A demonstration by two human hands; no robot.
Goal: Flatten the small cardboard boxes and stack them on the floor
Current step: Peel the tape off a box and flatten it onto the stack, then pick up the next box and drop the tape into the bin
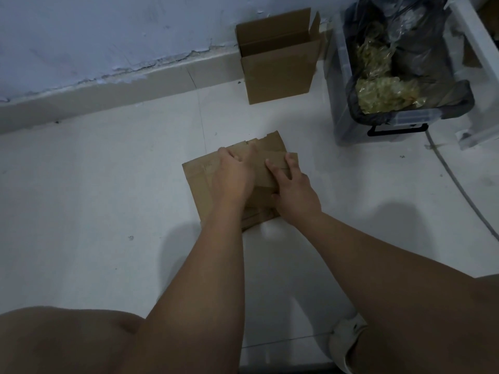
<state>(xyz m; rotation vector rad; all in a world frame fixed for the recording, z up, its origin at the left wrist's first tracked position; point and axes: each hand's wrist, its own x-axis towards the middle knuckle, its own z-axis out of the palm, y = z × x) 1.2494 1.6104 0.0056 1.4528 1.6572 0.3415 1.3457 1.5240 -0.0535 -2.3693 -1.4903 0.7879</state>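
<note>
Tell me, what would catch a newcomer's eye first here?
The two bare hands: the left hand and right hand lie on flat cardboard in the middle of the floor. Behind them, an open box stands upright by the wall. A clear bin lined with a dark bag sits at the right.

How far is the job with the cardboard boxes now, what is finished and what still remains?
Done: a low stack of flattened cardboard lies on the floor. In hand: the left hand and the right hand rest on the top piece, apparently pressing it flat onto the stack. Left: one open box stands upright by the wall, not yet flattened.
</note>
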